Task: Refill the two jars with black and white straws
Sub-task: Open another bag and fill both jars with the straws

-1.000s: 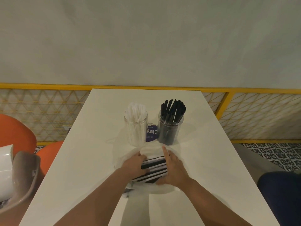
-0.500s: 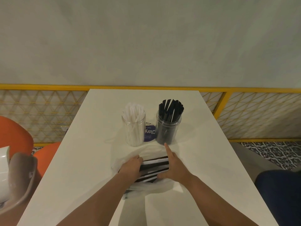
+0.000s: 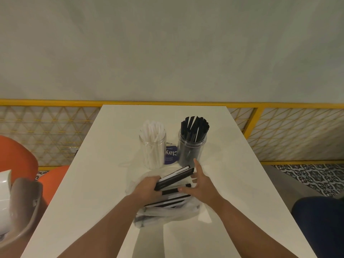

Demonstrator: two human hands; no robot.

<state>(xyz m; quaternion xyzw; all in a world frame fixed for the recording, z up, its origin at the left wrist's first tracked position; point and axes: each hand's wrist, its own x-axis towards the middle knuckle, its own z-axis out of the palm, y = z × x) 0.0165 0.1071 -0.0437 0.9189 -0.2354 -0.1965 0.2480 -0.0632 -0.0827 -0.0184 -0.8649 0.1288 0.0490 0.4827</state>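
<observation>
Two jars stand far on the surface (image 3: 104, 183): the white-straw jar (image 3: 153, 148) left, the black-straw jar (image 3: 192, 146) right. The left hand (image 3: 149, 186) curls its fingers round a dark straw bundle (image 3: 176, 176) above the near bag (image 3: 163, 213). The right hand (image 3: 203, 185) is spread open beside it and should steady the free end before the black jar.

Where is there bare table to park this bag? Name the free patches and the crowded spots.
Bare: the table left of the white-straw jar; right of the black-straw jar to the edge; the far strip behind both jars. Crowded: the middle, where the bag, straws, left hand and right hand sit close before the jars.
</observation>
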